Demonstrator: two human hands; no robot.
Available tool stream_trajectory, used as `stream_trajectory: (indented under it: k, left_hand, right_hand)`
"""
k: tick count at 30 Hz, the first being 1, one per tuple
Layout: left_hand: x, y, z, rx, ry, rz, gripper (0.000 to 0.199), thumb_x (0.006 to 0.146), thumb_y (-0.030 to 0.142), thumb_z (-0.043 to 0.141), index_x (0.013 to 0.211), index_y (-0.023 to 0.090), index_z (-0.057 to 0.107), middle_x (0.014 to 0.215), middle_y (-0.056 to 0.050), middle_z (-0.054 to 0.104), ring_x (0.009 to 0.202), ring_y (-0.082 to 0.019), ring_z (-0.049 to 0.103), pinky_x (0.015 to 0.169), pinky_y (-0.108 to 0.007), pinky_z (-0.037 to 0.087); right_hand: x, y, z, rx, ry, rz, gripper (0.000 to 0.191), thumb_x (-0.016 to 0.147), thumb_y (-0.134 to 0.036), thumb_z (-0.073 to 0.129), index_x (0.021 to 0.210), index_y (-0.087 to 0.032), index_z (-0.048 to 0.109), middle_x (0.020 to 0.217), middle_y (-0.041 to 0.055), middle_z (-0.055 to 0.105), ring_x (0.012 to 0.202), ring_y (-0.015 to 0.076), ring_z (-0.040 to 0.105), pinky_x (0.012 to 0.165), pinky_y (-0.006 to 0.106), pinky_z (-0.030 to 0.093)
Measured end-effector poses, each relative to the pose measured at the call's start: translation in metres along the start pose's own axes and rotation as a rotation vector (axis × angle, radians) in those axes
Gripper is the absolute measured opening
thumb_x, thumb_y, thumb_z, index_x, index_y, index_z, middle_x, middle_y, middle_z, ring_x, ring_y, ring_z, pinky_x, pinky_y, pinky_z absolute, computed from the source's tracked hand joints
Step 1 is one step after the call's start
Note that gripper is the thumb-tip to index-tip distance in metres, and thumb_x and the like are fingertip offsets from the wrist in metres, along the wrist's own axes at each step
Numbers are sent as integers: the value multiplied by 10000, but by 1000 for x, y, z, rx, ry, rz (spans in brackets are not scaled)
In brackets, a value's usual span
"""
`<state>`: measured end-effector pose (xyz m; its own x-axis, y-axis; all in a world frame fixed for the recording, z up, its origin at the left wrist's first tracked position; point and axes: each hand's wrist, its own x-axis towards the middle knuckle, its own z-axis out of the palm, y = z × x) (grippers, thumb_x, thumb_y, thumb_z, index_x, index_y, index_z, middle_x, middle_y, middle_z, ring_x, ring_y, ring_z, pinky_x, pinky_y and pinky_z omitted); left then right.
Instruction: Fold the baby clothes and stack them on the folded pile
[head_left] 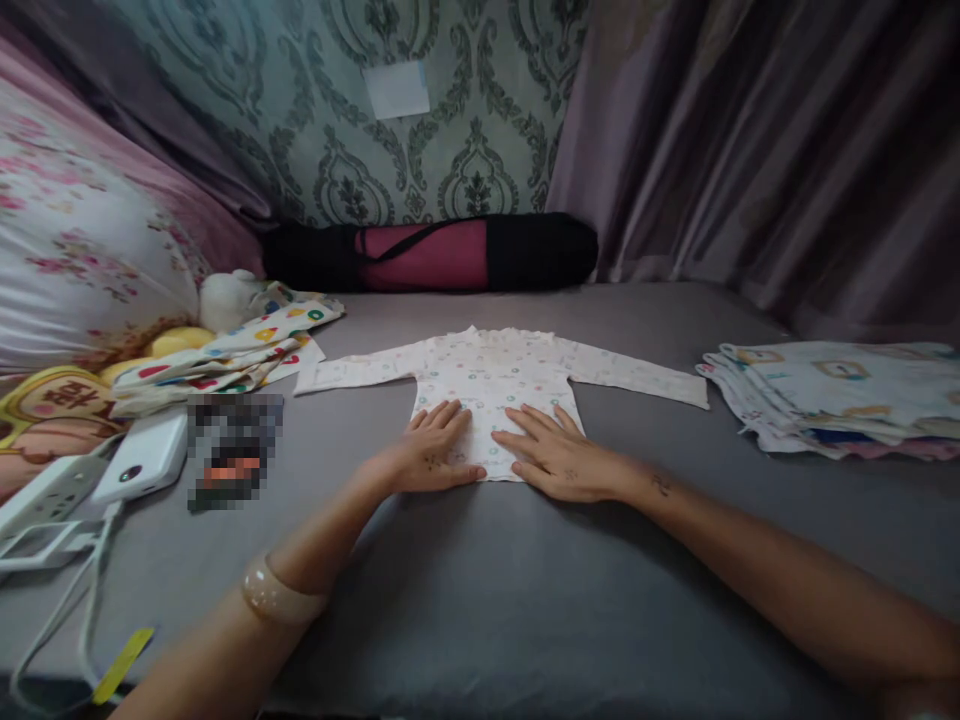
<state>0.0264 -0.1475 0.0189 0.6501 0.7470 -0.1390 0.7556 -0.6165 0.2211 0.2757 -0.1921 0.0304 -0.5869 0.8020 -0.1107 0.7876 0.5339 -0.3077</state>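
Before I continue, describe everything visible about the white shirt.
The white shirt looks like soft, thin fabric with small, scattered coloured prints. It lies flat on the grey sheet, collar at the far end, hem nearest, both long sleeves spread sideways. The left hand and right hand rest on its lower body, partly hiding it.

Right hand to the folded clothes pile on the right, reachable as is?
Likely yes: the right hand lies open on the small shirt, and only flat gray sheet and a low sleeve lie toward the folded clothes pile.
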Motion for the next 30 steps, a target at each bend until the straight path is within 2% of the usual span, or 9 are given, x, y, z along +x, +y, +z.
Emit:
stream_trajectory:
  k: [2, 3, 4, 7, 11, 18, 23, 28, 30]
  left_hand:
    - [14, 9, -10, -19, 1, 0, 561, 881, 502, 482, 1310, 140, 484, 1417, -167, 470, 1319, -277, 428, 1082, -400, 333]
    - [22, 15, -13, -27, 26, -29, 405, 921, 374, 425, 1226, 134, 539, 1320, -153, 556, 1238, -240, 508, 1047, -366, 372]
    - [30, 22, -13, -23, 40, -81, 359, 939, 283, 362, 1189, 115, 558, 1263, -158, 592, 1198, -226, 539, 1030, -354, 390]
    - [52, 36, -1, 33, 172, -217, 488, 961, 313, 313, 1363, 58, 419, 1464, -207, 406, 1382, -286, 346, 1115, -445, 284]
    - [60, 41, 22, 76, 201, -261, 639, 980, 462, 210, 1465, 54, 295, 1547, -198, 263, 1446, -315, 198, 1148, -505, 203]
    - [52, 37, 29, 119, 201, -230, 701, 972, 526, 168, 1490, 63, 267, 1560, -193, 220, 1454, -321, 158, 1160, -519, 170]
    - [50, 37, 29, 87, 204, -203, 699, 967, 534, 182, 1482, 73, 288, 1559, -196, 221, 1452, -335, 162, 1154, -534, 169]
    - [49, 40, 21, 38, 245, -233, 613, 971, 451, 242, 1437, 71, 360, 1530, -188, 311, 1432, -320, 240, 1156, -496, 202]
    - [49, 40, 19, 27, 276, -301, 578, 970, 377, 254, 1425, 38, 367, 1521, -199, 324, 1431, -313, 245, 1160, -475, 207]
  right_hand:
    - [13, 5, -4, -4, 60, 40, 521, 987, -431, 239, 1436, -248, 429, 1544, 91, 316, 1437, 246, 221, 1168, 521, 75]
    - [22, 9, -4, -12, 94, 82, 535, 988, -395, 209, 1440, -205, 422, 1537, 104, 327, 1435, 225, 229, 1178, 482, 73]
    - [32, 13, -4, -22, 117, 135, 558, 985, -368, 186, 1456, -151, 391, 1543, 123, 308, 1441, 214, 210, 1184, 446, 75]
    - [61, 27, 2, -50, 111, 283, 632, 969, -380, 183, 1495, -42, 273, 1579, 156, 183, 1462, 243, 120, 1183, 421, 101]
    - [93, 45, 7, -100, 144, 348, 663, 960, -414, 172, 1509, -48, 233, 1588, 142, 149, 1464, 255, 98, 1181, 444, 71]
    - [141, 74, -3, -115, 175, 513, 704, 954, -500, 136, 1524, -91, 195, 1600, 126, 98, 1464, 276, 72, 1163, 509, 54]
    - [154, 85, -6, -131, 229, 564, 685, 946, -531, 152, 1523, -170, 223, 1601, 95, 120, 1450, 327, 104, 1122, 606, 87]
    - [155, 73, -13, -120, 192, 584, 672, 947, -500, 205, 1515, -145, 248, 1595, 126, 134, 1445, 343, 124, 1122, 602, 91]
    - [158, 60, -14, -160, 239, 490, 630, 956, -440, 213, 1503, -135, 278, 1593, 130, 145, 1453, 313, 112, 1141, 562, 55]
